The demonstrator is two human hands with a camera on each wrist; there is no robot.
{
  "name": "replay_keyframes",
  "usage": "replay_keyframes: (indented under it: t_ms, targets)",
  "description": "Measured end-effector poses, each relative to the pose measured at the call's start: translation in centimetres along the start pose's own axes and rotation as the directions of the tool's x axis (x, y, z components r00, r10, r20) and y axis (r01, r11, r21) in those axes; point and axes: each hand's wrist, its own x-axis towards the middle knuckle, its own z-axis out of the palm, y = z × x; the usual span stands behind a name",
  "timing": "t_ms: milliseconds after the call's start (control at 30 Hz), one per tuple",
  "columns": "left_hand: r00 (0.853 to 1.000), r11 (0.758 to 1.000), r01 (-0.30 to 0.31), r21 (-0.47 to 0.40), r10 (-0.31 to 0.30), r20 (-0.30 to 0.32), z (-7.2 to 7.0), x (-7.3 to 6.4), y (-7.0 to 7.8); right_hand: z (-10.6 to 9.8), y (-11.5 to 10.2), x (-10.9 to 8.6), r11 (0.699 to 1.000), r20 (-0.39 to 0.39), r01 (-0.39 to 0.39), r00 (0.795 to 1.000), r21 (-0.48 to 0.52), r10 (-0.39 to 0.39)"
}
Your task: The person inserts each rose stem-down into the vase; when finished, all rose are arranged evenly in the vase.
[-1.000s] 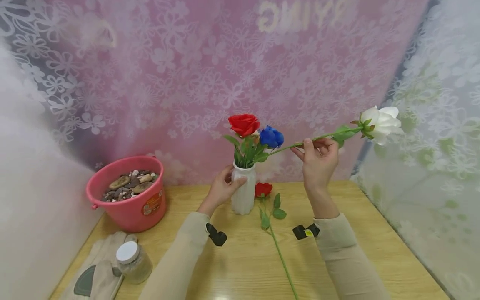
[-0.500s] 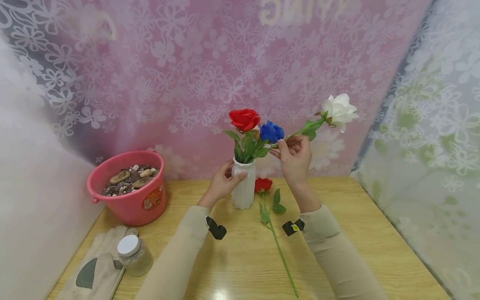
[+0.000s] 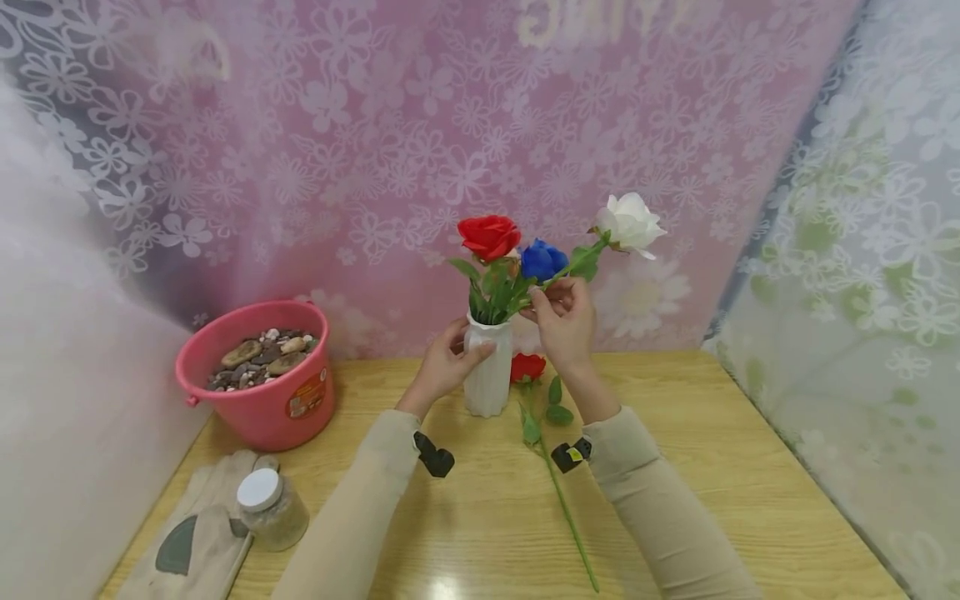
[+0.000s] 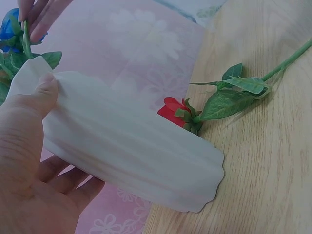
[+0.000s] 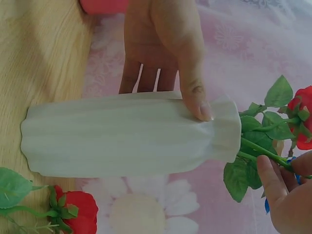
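Observation:
A white ribbed vase (image 3: 488, 379) stands upright on the table, holding a red rose (image 3: 489, 237) and a blue rose (image 3: 543, 260). My left hand (image 3: 442, 371) grips it near the neck, thumb across the front (image 4: 47, 83) and the other fingers round the far side. Between thumb and fingers, my right hand (image 3: 567, 325) pinches the green stem of a white rose (image 3: 632, 223), just right of the vase mouth. That rose tilts up to the right. In the right wrist view the pinched stem (image 5: 265, 152) reaches the vase mouth; its lower end is hidden.
Another red rose (image 3: 528, 367) lies on the table (image 3: 712, 500) right of the vase, its stem towards me. At the left stand a pink bucket (image 3: 258, 421) of stones and a white-lidded jar (image 3: 273, 517) beside work gloves (image 3: 195, 533). A pink flowered curtain (image 3: 375, 167) hangs behind.
My right hand has moved left towards the vase, bringing the white rose in and sliding its stem into or behind the bouquet. My left hand still holds the vase in place.

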Motion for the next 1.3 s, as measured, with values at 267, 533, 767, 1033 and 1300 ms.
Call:
replay_keyframes:
  t_ms: [267,533,767,1033,1300]
  targets:
    - [1.0,1.0,-0.022,-0.021,0.022,-0.001,-0.1,0.2,-0.1,0.4,0.8,-0.2,0.988,0.015,0.024,1.0,-0.155,-0.022]
    - [1.0,1.0,-0.008,-0.021,0.008,0.008,-0.1,0.0,0.0,1.0,1.4,-0.7,0.958,0.028,0.021,1.0,-0.285,-0.013]
    - [1.0,1.0,-0.01,-0.023,0.01,0.006,0.0,0.3,-0.2,1.2,2.7,-0.6,0.952,0.049,-0.016,0.998,-0.307,0.033]
    - [1.0,1.0,-0.009,-0.023,0.009,0.007,0.1,0.4,-0.3,0.9,2.3,-0.7,0.944,0.065,-0.015,0.997,-0.331,0.039]
    - [1.0,0.999,-0.025,-0.037,0.025,0.003,0.1,0.4,-0.5,0.7,1.2,-0.9,0.94,-0.003,-0.054,0.998,-0.338,0.057]
